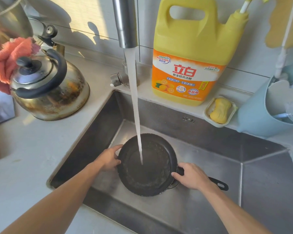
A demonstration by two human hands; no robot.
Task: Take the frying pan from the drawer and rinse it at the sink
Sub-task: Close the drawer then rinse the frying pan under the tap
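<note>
Pan (147, 174) in sink (210, 166), under faucet (125, 22)

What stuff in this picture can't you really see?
Head view only:
- Black frying pan handle: middle covered by the right hand.
- Pan's left rim: under the left hand.
- Steel tap: top cut off by the frame edge.
- Yellow detergent jug: small label print unreadable.
- Blue plastic tub: cut off at right.

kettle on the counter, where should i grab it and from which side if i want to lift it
Grip the kettle by its black handle, which arches over the lid. Come from above, fingers under the top of the arch: the round, stained body offers no other hold. The orange cloth crowds its left, so approach from the sink side.
</note>
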